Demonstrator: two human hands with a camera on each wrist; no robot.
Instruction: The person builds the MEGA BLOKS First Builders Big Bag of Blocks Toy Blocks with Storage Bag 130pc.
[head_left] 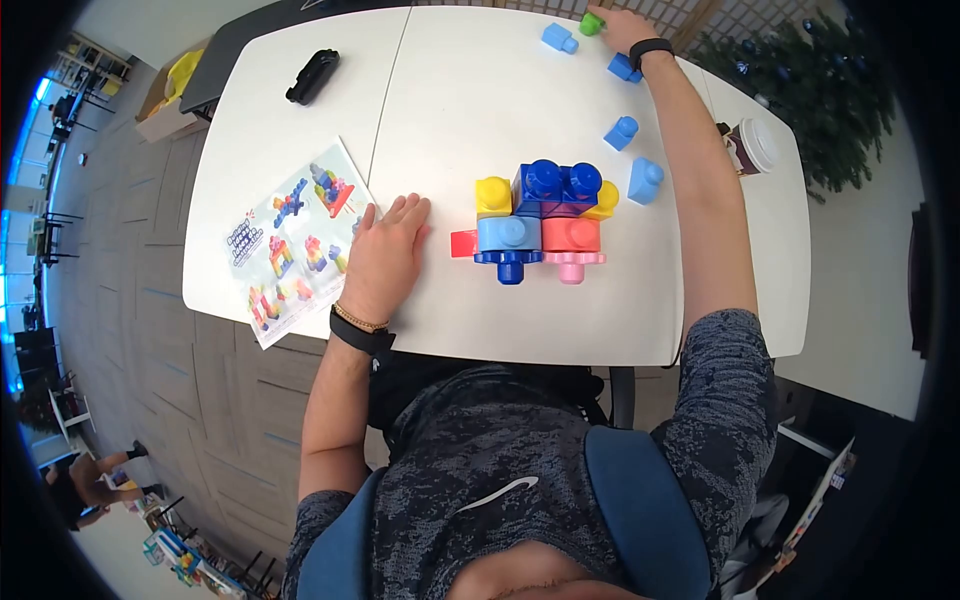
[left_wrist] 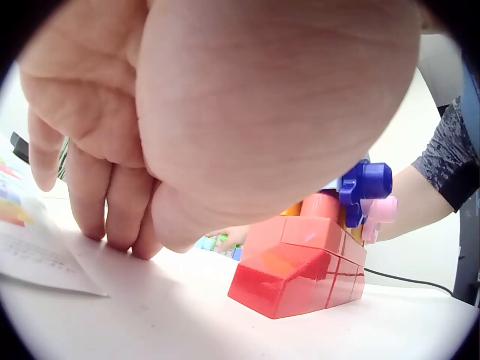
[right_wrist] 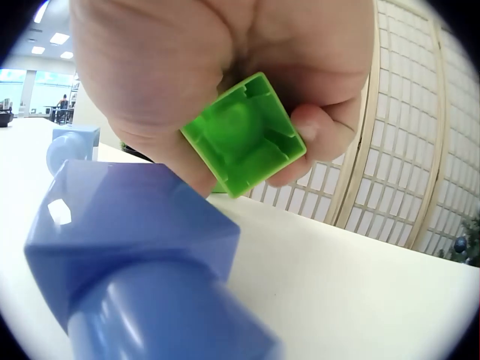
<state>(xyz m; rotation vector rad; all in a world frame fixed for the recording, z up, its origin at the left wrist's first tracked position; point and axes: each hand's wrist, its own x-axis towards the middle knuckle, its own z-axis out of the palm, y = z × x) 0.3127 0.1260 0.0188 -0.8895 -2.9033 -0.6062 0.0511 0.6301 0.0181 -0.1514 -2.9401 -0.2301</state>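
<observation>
My right hand [head_left: 622, 30] reaches to the table's far edge and pinches a green block [head_left: 591, 23]; in the right wrist view the block's hollow underside [right_wrist: 244, 135] faces the camera. A blue block [right_wrist: 127, 225] lies close beneath that hand. My left hand [head_left: 388, 262] rests on the table with fingers extended, beside a printed sheet [head_left: 290, 240], holding nothing. To its right stands a built group of blocks: dark blue [head_left: 556, 190] on top, yellow [head_left: 493, 196], light blue [head_left: 510, 234], coral [head_left: 571, 235] and a red piece [head_left: 464, 243] at the left end.
Loose blue blocks [head_left: 621, 132] lie along the table's right side, with a light blue one [head_left: 558, 39] at the far edge. A paper cup [head_left: 752, 147] sits beyond my right forearm. A black object [head_left: 314, 77] lies at the far left, and a decorated tree [head_left: 800, 90] stands behind the table.
</observation>
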